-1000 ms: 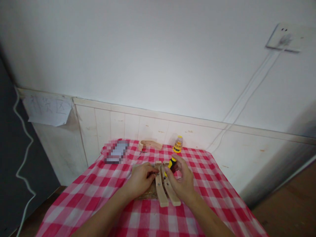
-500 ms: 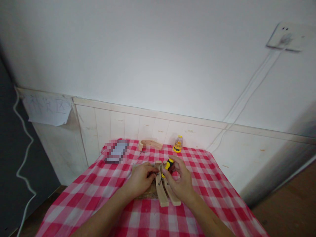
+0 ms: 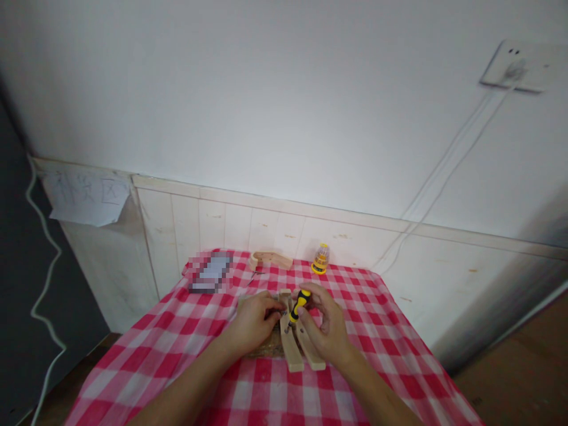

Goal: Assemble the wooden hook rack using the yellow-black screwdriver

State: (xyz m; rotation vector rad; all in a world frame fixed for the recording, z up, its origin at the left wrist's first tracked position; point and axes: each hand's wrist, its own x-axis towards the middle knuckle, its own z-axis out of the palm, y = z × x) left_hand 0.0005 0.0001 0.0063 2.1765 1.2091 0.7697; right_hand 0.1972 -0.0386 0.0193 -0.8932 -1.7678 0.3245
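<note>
My right hand (image 3: 326,322) is closed round a short yellow-and-black screwdriver (image 3: 299,306), held at a slant. The screwdriver's tip meets a hole or screw in the left of two curved, pale wooden pieces (image 3: 293,353). Fingers bent together, my left hand (image 3: 252,322) grips that same piece at its left edge. A small dark bit shows by the left fingertips, too small to name. Beside it lies the second curved wooden piece (image 3: 314,355), partly behind my right hand. Under both pieces is a brownish, rough-looking slab (image 3: 264,349), largely hidden by my left hand.
A red-and-white checked cloth (image 3: 373,378) covers the table. Toward its back stand a yellow-based clear bit holder (image 3: 320,259), more pale wooden parts (image 3: 273,259) and small dark slim items (image 3: 255,276). A blurred-out phone-like object (image 3: 212,272) lies back left. The wall (image 3: 284,219) borders the far edge.
The screwdriver's handle has dropped slightly and leans a little differently, with my right fingers shifted on it. My left hand and the wooden pieces stay in place.
</note>
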